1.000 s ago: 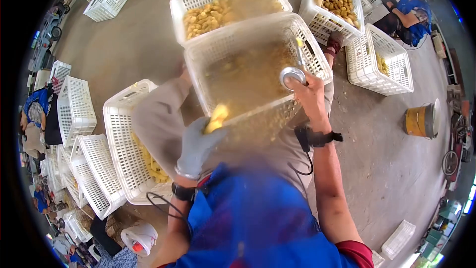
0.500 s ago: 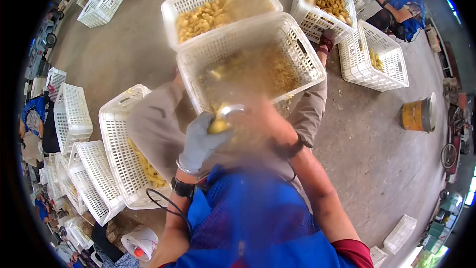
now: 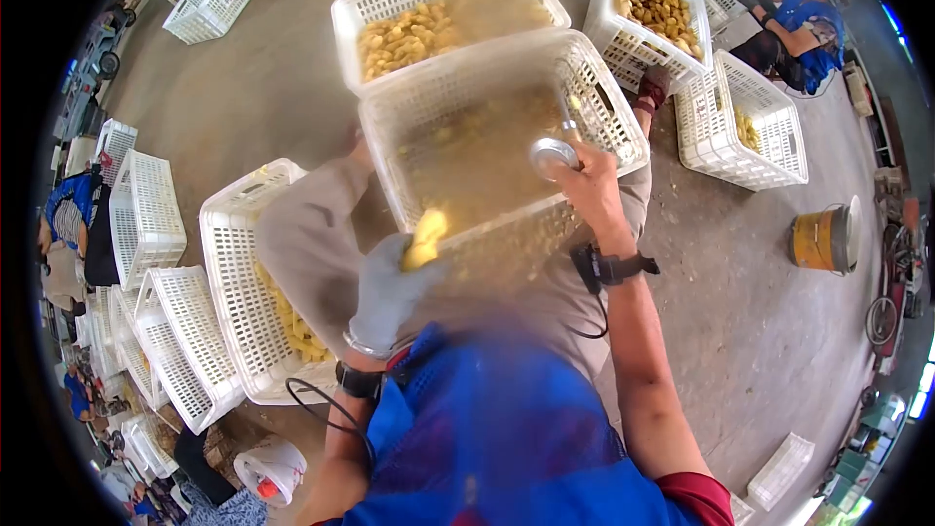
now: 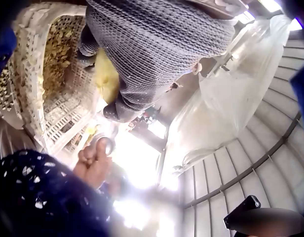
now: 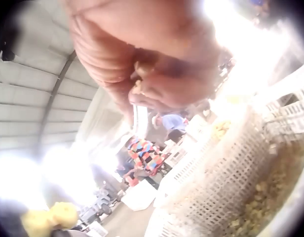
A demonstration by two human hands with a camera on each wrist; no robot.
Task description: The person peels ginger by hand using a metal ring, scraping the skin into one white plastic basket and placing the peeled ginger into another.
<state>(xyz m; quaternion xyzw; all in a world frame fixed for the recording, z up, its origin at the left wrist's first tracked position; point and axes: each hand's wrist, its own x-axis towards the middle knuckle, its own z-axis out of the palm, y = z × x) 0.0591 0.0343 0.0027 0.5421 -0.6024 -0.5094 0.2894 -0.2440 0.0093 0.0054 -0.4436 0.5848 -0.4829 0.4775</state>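
Left hand [image 3: 390, 287] holding produce [image 3: 426, 240], crate rim [image 3: 495, 223] (near)

Work shed, large, agricultural. I log: concrete floor [image 3: 721, 331], bare; curved ribbed roof [image 4: 260, 173]; white slatted crates [image 3: 146, 219], many, several holding yellow produce [image 3: 404, 39]; seated worker [image 3: 799, 34], blue-clad; machinery [image 3: 879, 443] along one edge.

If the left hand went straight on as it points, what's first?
Most likely the near left corner of the crate between the legs, just beyond the yellow piece that the left hand grips. Height is unclear; it might pass above.
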